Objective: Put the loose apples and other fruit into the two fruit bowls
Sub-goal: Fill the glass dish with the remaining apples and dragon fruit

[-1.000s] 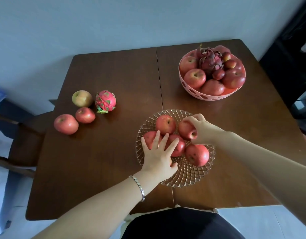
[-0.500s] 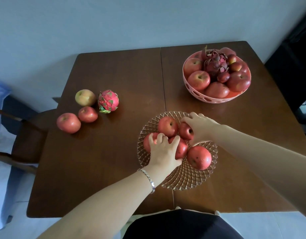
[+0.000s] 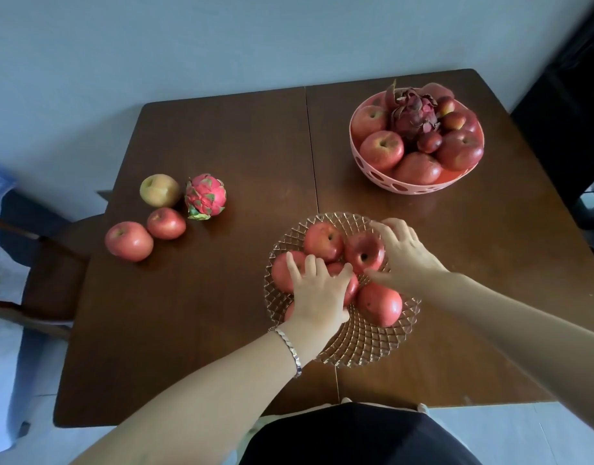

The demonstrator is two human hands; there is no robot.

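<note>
A glass fruit bowl [image 3: 366,347] sits at the table's near middle and holds several red apples. My left hand [image 3: 319,292] lies flat on top of them with its fingers spread. My right hand [image 3: 406,258] curls round the right side of a dark red apple [image 3: 362,251] in that bowl, thumb below and fingers above. A pink bowl [image 3: 412,188] at the back right is heaped with apples and a dark dragon fruit. Loose on the left lie a yellow-green apple [image 3: 159,190], a pink dragon fruit [image 3: 205,196], a small red apple [image 3: 165,223] and a bigger red apple [image 3: 129,240].
The dark wooden table [image 3: 205,313] stands against a pale wall. A wooden chair [image 3: 47,263] is tucked at its left side. Dark furniture stands past the right edge.
My left hand, curled on an apple half a second ago, has flattened with its fingers apart. My right hand has stayed on the dark red apple in the glass bowl.
</note>
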